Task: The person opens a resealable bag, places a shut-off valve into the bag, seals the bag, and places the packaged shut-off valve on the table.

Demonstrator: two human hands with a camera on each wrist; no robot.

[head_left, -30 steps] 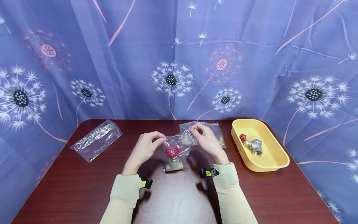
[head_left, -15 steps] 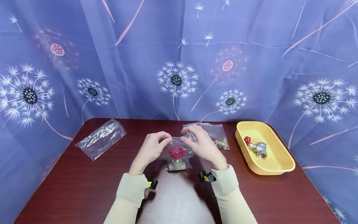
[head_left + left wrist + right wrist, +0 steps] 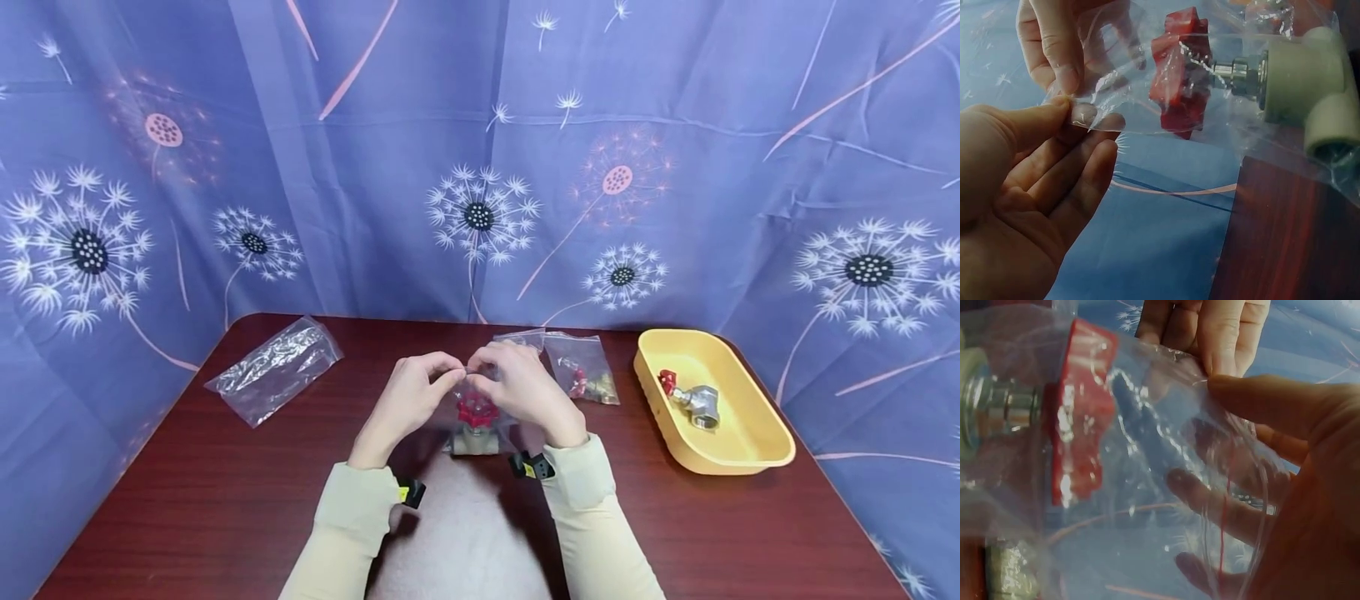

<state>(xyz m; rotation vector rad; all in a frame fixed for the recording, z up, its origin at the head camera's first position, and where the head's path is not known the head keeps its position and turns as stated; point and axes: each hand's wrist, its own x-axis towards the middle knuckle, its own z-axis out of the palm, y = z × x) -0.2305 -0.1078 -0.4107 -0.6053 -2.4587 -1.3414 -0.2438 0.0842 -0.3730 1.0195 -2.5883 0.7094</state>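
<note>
A clear zip bag (image 3: 1147, 444) holds a valve with a red handwheel (image 3: 1180, 72) and a pale green body (image 3: 1304, 81), its base at the table in the head view (image 3: 476, 442). My left hand (image 3: 408, 400) pinches the bag's top edge between thumb and forefinger. Beside it, my right hand (image 3: 525, 387) pinches the same edge close to the left fingertips, its other fingers spread behind the clear film in the right wrist view. The two hands nearly meet above the red wheel.
An empty-looking clear bag (image 3: 276, 371) lies at the back left. Behind my right hand are more clear bags, one with red and brass-coloured parts (image 3: 581, 367). A yellow tray (image 3: 738, 417) at the right holds a metal valve with a red handle (image 3: 701, 406).
My right hand has let go of its earlier hold farther right, moved left and pinches the bag's edge beside my left hand. The head view has shifted slightly.
</note>
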